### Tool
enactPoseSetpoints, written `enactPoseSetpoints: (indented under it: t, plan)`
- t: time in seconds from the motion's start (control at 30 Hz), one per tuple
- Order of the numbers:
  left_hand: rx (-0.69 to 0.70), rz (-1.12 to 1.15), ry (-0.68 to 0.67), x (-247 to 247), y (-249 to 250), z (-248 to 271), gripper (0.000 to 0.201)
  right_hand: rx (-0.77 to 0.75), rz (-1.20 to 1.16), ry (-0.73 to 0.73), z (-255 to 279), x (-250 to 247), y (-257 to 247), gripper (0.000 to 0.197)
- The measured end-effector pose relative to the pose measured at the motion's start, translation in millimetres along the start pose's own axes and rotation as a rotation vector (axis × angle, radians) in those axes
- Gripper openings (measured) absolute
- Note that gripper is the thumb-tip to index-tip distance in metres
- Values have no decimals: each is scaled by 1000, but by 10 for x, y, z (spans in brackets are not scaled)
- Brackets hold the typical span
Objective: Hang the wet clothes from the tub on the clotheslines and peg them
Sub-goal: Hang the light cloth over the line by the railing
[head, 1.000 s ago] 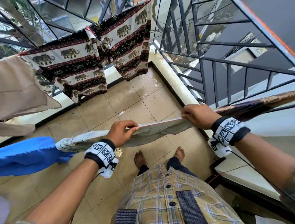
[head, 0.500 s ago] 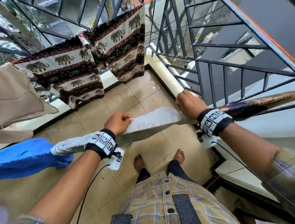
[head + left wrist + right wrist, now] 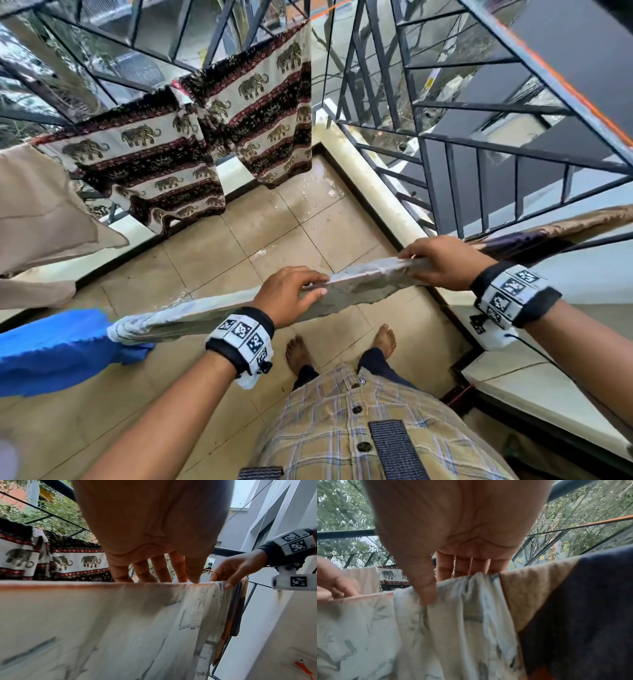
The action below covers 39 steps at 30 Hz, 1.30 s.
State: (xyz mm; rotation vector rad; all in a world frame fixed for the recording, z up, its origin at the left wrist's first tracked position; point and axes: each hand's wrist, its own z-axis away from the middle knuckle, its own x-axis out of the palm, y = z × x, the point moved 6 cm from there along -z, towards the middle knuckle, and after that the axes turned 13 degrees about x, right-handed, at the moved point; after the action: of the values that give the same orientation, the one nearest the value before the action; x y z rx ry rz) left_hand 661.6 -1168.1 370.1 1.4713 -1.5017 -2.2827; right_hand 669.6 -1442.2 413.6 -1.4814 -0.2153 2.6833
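The white printed cloth (image 3: pixel 346 291) hangs folded over a clothesline at waist height in front of the person, its pale faces with faint grey leaf-like marks dropping down on either side of the fold. The left hand (image 3: pixel 287 294) lies on the fold near the cloth's middle, its fingers (image 3: pixel 161 570) fairly straight and close together over the top edge, thumb on the near face. The right hand (image 3: pixel 442 262) pinches the bunched end of the cloth, thumb (image 3: pixel 424 588) on the near side and the fingers curled over the far side. Just beyond that end of the cloth hangs a dark blue and tan garment (image 3: pixel 573 595). At the cloth's other end a blue garment (image 3: pixel 51 349) touches it. Farther off behind the cloth, an elephant-print fabric (image 3: pixel 191 150) and a beige garment (image 3: pixel 41 212) hang along the metal railing (image 3: pixel 455 150).
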Motion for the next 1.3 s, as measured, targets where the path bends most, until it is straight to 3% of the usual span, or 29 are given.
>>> enactPoseSetpoints:
  t: [0.17, 0.33, 0.4, 0.5, 0.77, 0.83, 1.03, 1.3]
  plan:
    - [-47, -106, -8, -32, -50, -77, 19, 27, 68, -31, 31, -45, 69, 32]
    - [-89, -44, 23, -200, -157, -11, 14, 54, 25, -16, 3, -135, 135, 31]
    - [-73, -28, 9, -185, -128, -10, 17, 58, 58, -45, -3, -101, 133, 32]
    - [-25, -109, 15, -206, -120, 102, 37, 72, 97, -82, -17, -57, 110, 36]
    - [-417, -286, 326, -782, -741, 1414, 38, -83, 91, -9, -33, -58, -361, 38]
    - [-473, -365, 346, -884, -869, 1753, 40, -99, 91, -15, -54, -13, -520, 35]
    - [-387, -536, 160, -885, -1198, 2123, 41, -118, 169, -25, -78, 207, -909, 30]
    - [-383, -573, 215, -1088, -1199, 2182, 11, 103, 36, -17, -54, 166, -786, 20]
